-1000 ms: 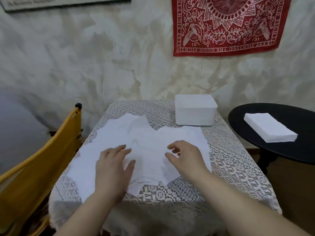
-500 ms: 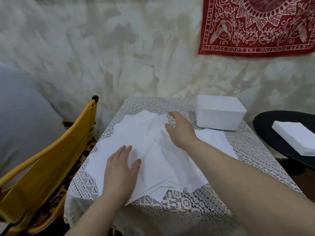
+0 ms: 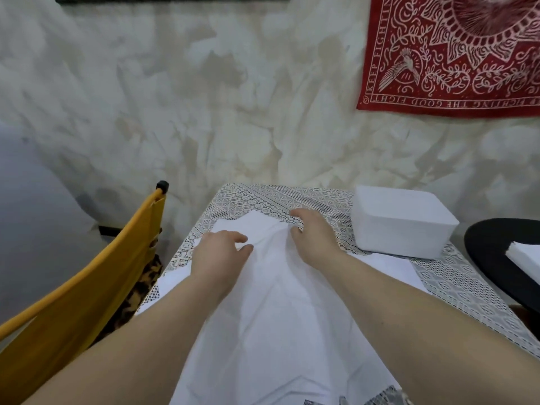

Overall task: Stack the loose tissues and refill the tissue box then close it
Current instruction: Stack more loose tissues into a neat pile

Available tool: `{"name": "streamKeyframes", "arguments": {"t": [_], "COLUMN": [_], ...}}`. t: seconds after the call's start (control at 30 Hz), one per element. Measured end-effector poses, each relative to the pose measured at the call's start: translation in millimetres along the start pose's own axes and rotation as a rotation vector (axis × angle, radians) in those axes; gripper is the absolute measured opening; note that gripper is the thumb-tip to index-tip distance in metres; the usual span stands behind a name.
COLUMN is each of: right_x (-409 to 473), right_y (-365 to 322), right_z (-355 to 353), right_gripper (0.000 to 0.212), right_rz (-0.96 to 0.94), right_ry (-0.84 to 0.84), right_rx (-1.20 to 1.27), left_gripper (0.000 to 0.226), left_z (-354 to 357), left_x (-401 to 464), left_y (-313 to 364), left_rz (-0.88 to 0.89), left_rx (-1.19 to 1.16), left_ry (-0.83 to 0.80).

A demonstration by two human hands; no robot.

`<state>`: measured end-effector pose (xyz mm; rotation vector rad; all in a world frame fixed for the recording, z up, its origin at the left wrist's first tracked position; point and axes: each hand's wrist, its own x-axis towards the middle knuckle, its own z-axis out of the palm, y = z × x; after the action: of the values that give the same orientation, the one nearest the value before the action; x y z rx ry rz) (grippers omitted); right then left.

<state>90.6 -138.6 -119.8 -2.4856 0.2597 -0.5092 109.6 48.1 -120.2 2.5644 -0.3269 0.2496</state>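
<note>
Both my left hand and right hand pinch the loose tissues bunched mid-tabletop; I'd gather edges gently inward, squaring them before the tissue box at two o'clock.

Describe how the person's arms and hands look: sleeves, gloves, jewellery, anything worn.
Both forearms are bare as far as the picture shows; no sleeve comes into view. The left hand and the right hand wear no gloves. No ring, watch, bracelet or marking is visible on the sides that face the camera. Most fingertips are hidden, so nails cannot be judged.
</note>
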Motion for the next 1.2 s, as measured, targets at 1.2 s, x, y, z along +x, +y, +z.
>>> {"name": "streamKeyframes", "arguments": {"t": [1.2], "right_x": [-224], "right_y": [18], "right_z": [-204], "right_gripper": [0.023], "right_rz": [-0.199], "right_ry": [-0.009], "right_rx": [-0.101], "left_gripper": [0.026], "left_z": [-54], "left_x": [-172], "left_y": [163], "left_rz": [0.702], "left_rx": [-0.127], "left_ry": [-0.243]}}
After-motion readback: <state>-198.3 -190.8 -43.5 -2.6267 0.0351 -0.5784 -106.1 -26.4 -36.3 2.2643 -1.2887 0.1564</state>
